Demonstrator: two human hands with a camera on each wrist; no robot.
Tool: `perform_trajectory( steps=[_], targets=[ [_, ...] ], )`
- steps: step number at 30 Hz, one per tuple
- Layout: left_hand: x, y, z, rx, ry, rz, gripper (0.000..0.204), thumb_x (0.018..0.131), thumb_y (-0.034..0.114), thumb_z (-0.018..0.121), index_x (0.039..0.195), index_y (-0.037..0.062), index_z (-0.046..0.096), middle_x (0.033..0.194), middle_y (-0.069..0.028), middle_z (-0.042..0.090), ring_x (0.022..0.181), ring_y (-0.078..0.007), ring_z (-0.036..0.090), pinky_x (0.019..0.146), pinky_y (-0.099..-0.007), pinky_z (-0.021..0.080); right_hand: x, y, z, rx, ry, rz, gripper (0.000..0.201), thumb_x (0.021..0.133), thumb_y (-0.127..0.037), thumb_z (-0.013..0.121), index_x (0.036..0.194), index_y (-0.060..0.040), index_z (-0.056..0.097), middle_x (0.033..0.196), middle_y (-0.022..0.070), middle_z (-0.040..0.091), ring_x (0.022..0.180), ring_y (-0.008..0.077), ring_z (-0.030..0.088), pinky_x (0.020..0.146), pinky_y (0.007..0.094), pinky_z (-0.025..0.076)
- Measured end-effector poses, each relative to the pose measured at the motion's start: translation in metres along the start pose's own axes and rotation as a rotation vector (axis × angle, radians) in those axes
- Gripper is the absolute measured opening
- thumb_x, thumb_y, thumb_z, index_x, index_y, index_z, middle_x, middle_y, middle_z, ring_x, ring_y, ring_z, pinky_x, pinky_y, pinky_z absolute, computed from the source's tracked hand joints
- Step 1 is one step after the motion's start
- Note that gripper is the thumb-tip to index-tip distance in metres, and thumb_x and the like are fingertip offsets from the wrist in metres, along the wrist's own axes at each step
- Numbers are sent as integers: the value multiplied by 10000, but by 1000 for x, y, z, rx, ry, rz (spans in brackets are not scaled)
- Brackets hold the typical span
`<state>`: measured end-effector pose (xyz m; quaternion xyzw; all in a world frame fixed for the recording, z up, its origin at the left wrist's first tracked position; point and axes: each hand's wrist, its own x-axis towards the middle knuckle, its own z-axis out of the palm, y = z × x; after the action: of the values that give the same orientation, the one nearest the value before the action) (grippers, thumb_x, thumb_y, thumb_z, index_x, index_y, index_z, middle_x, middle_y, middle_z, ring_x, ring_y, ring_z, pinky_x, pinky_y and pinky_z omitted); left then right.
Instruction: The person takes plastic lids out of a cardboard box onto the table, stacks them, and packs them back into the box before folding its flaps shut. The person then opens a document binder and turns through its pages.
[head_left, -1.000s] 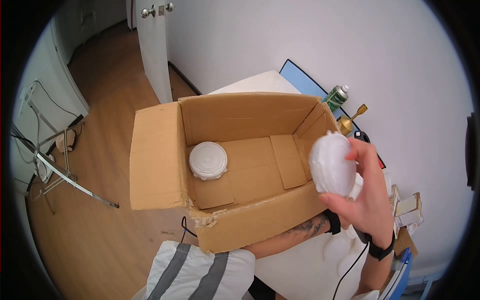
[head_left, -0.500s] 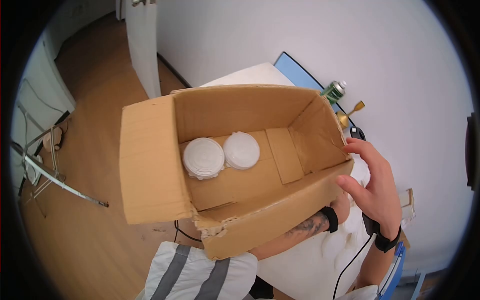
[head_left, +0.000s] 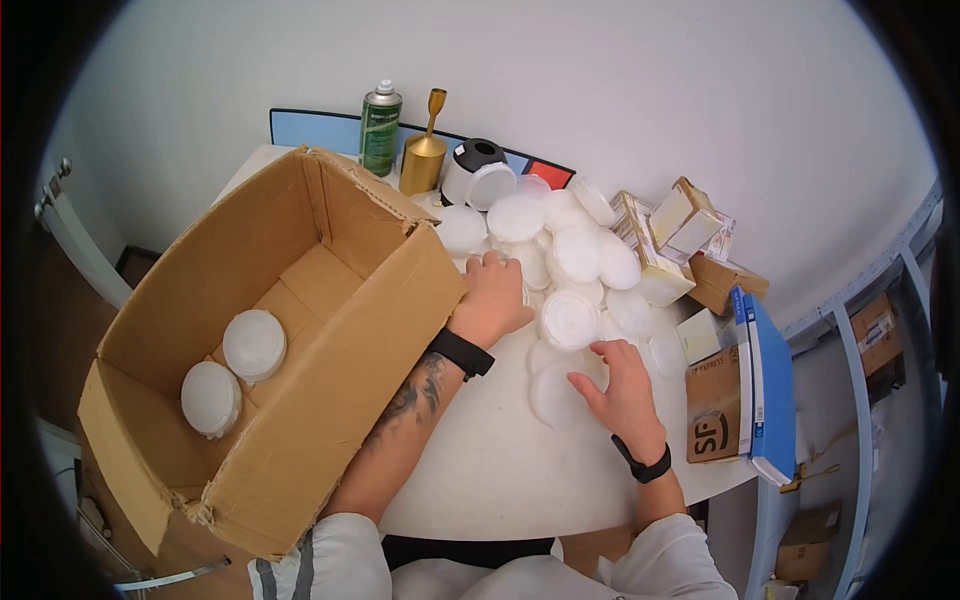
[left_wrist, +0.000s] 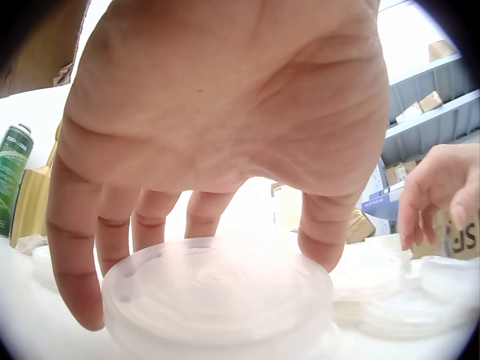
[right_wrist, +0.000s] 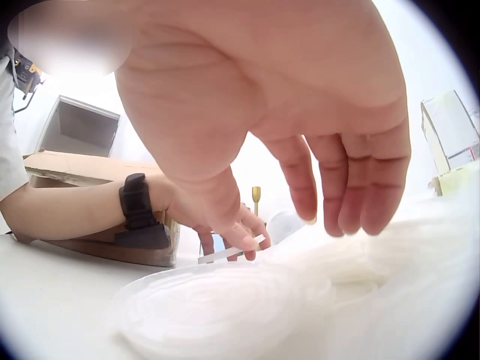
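In the head view, my left hand (head_left: 492, 300) is beside the cardboard box (head_left: 330, 400), at the left edge of a heap of white round containers (head_left: 517, 218). Its thumb and fingers grip the rim of one white round container (left_wrist: 217, 300) in the left wrist view; the right wrist view shows this piece tilted. My right hand (head_left: 622, 395) hovers over the heap's near right side, thumb and fingers apart, holding nothing. Below it in the right wrist view lies another round piece (right_wrist: 217, 307). Two round containers (head_left: 254, 345) lie inside the box.
A green spray can (head_left: 380, 130), a gold candlestick (head_left: 424, 155) and a black-and-white object (head_left: 470, 168) stand at the back. Small boxes (head_left: 684, 220), an SF carton (head_left: 714, 410) and a blue folder (head_left: 768, 390) are on the right. Shelving stands beyond.
One more container lies in the box, released by my right hand. The view has turned right. My right hand has moved over the heap, and my left now grips a container.
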<state>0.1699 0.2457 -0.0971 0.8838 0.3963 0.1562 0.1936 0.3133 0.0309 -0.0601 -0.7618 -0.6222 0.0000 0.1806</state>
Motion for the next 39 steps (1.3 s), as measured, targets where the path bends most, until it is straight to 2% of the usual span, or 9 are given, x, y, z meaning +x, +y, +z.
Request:
perform_trajectory(
  steps=[6, 8, 15, 21, 24, 27, 31, 36, 39],
  targets=[
    [-4, 14, -10, 149, -86, 35, 470, 820, 410, 829, 1052, 8, 750, 1241, -225, 666, 1236, -428, 600, 880, -566, 569, 39, 7, -4, -246, 138, -150, 642, 781, -159, 890, 1333, -20, 595, 1396, 212, 571, 1291, 392, 555, 1084, 498, 452],
    [0, 12, 1, 64, 86, 262, 309, 861, 291, 809, 1036, 41, 762, 1212, -212, 708, 1141, -384, 662, 880, -521, 574, 49, 25, 10, -269, -41, -233, 713, 776, -162, 890, 1398, -50, 559, 1447, 233, 523, 1347, 389, 517, 1162, 556, 381],
    [-9, 35, 4, -18, -136, 235, 430, 857, 310, 817, 1074, -34, 678, 954, -221, 749, 930, -409, 735, 822, -475, 593, 54, 39, 14, -230, -52, -213, 679, 804, -181, 869, 1406, -81, 572, 1446, 236, 536, 1338, 391, 531, 1196, 582, 348],
    [-18, 43, -18, -207, -182, 59, 641, 870, 430, 823, 1167, -73, 559, 982, -240, 745, 963, -392, 746, 832, -462, 599, 55, 55, 16, -184, 228, -355, 298, 898, -101, 746, 1186, -43, 692, 1371, 226, 591, 1282, 406, 579, 1120, 537, 444],
    [-24, 45, -16, -86, -215, 133, 738, 821, 496, 859, 1168, -72, 539, 970, -252, 739, 956, -387, 752, 816, -449, 604, 54, 62, 10, 52, 429, -242, 161, 948, -64, 682, 1097, -6, 695, 1169, 193, 670, 1026, 343, 673, 880, 419, 558],
    [-29, 54, -4, -23, -383, 144, 900, 689, 453, 951, 1256, -105, 531, 1061, -244, 757, 968, -364, 767, 837, -427, 608, 50, 81, 5, 374, 450, -5, 127, 1028, -78, 608, 1063, 26, 672, 760, 99, 595, 637, 209, 493, 584, 320, 458],
    [-23, 49, 4, -38, -360, 145, 814, 702, 347, 954, 1229, -98, 524, 1063, -256, 746, 986, -389, 755, 847, -451, 605, 47, 65, -8, 333, 449, -2, 150, 988, -31, 635, 1120, 17, 687, 884, 135, 662, 737, 252, 603, 669, 335, 514],
    [-11, 32, -1, -94, -348, 135, 680, 778, 339, 901, 1182, -81, 549, 1035, -254, 742, 996, -426, 737, 858, -489, 595, 52, 43, 4, 120, 318, -400, 372, 874, 87, 670, 1227, -22, 707, 1191, 179, 707, 1052, 359, 695, 881, 381, 560],
    [-5, 29, 8, -277, -214, 35, 609, 826, 360, 857, 1168, -72, 597, 1030, -263, 740, 1012, -435, 728, 869, -494, 586, 51, 50, 11, 160, 385, -333, 309, 887, 74, 673, 1180, -15, 715, 1119, 163, 730, 990, 347, 706, 853, 376, 569]
  ],
)
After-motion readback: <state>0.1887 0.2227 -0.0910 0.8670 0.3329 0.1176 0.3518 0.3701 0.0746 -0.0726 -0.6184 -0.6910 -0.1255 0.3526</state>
